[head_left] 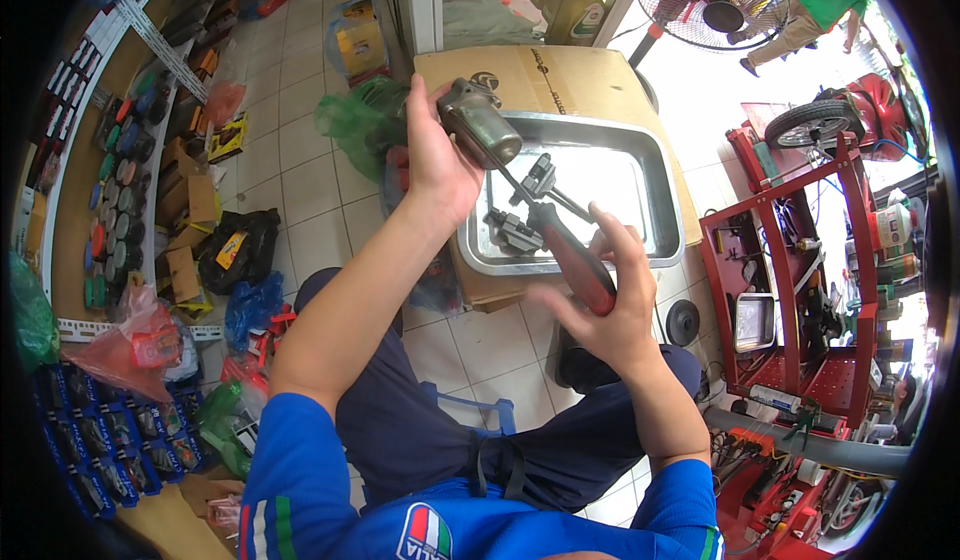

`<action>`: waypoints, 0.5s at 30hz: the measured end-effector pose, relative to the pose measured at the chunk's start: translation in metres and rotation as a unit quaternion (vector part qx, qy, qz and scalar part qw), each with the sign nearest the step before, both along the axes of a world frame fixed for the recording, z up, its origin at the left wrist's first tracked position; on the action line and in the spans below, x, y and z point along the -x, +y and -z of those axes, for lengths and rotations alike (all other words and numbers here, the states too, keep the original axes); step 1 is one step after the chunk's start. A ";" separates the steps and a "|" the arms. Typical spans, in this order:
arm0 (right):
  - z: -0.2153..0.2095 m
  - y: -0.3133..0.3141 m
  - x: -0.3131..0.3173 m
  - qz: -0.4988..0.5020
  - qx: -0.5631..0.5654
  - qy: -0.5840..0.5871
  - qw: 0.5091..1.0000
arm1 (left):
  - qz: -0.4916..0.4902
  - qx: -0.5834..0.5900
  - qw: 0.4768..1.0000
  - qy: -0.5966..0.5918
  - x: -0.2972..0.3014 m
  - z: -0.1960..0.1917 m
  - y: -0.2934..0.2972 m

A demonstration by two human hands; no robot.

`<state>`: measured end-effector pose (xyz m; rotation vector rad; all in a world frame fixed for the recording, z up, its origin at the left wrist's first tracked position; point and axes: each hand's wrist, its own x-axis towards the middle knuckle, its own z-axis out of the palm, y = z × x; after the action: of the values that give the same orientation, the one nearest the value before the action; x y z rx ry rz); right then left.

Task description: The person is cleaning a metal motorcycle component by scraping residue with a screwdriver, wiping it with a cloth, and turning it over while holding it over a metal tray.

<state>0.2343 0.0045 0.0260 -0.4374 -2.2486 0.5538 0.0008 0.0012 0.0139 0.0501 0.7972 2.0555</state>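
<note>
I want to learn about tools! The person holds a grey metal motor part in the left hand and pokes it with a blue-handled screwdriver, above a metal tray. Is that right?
Almost. The head view shows the screwdriver has a red and black handle, not blue. The rest holds: the left hand holds the grey metal motor part, the right hand works the screwdriver, above the metal tray.

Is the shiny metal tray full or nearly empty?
Nearly empty. The metal tray shows mostly bare bottom, with only a couple of small metal parts lying near its left side.

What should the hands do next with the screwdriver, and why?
Probably turn the screwdriver. The right hand grips its red-and-black handle, the shaft runs up into the grey metal part that the left hand holds steady above the metal tray.
</note>
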 end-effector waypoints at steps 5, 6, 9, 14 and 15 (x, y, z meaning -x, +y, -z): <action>-0.004 -0.009 -0.009 -0.021 0.159 -0.033 0.986 | 0.004 -0.017 1.000 0.001 0.000 0.005 0.001; -0.003 -0.010 -0.010 0.005 0.177 -0.034 0.984 | 0.005 -0.019 1.000 0.002 0.001 0.005 0.001; 0.007 -0.002 -0.005 0.031 0.072 0.026 0.997 | 0.000 -0.019 1.000 0.007 0.002 0.003 0.001; -0.001 -0.001 0.004 -0.037 -0.016 0.024 0.999 | 0.006 -0.022 1.000 -0.001 0.004 0.008 0.000; -0.008 -0.006 -0.002 -0.047 0.067 0.005 0.997 | 0.003 -0.018 1.000 0.001 0.003 0.008 0.002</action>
<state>0.2360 -0.0015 0.0335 -0.3975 -2.2380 0.7579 -0.0019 0.0029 0.0056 0.0743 0.7604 2.0646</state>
